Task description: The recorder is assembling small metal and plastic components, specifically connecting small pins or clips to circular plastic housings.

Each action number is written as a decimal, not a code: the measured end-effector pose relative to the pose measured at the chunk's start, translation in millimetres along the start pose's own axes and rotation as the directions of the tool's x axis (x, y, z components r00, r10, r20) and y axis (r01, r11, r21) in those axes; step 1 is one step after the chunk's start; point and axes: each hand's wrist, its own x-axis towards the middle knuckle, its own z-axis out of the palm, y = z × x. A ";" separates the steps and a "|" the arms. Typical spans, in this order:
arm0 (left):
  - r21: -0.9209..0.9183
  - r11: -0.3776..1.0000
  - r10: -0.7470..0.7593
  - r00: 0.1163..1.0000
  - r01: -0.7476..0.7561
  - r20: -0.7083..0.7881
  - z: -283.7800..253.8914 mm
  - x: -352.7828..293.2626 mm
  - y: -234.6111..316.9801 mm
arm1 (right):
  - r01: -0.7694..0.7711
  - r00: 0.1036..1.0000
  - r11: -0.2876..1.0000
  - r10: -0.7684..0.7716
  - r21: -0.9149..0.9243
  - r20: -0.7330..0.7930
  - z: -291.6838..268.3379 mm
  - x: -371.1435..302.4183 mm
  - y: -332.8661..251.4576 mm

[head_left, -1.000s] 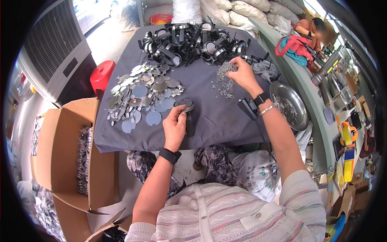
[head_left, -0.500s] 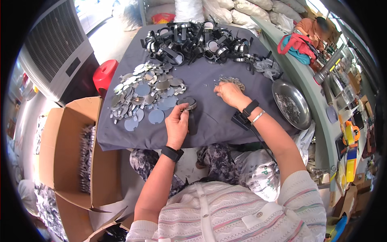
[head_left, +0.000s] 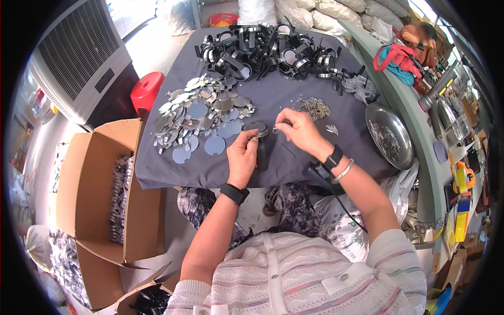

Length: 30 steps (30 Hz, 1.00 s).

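Observation:
Near the front middle of the grey-covered table, my left hand is closed on a round part with a metal rim and black handle; the handle hangs downward. Just to its right, my right hand pinches a small metal piece, apart from the round part. Beyond my right hand lies a heap of small metal clip-like pieces, with a few more beside it. Flat metal discs with tabs are spread left of my left hand.
Many black-handled round parts are heaped at the table's far side. A metal dish with small pieces sits at the right edge. Left stand a cardboard box, a red stool and an air cooler. Another person sits far right.
My right hand has moved left and nearer from the small-piece heap to the round part, with a small metal piece between its fingers. My left hand keeps its hold. The whole view has shifted slightly.

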 end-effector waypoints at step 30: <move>0.133 0.953 0.284 0.955 -0.272 -0.081 -4.0 0.2 3.7 | 0.253 0.937 0.966 -0.234 0.043 -0.258 65.3 -11.5 1.5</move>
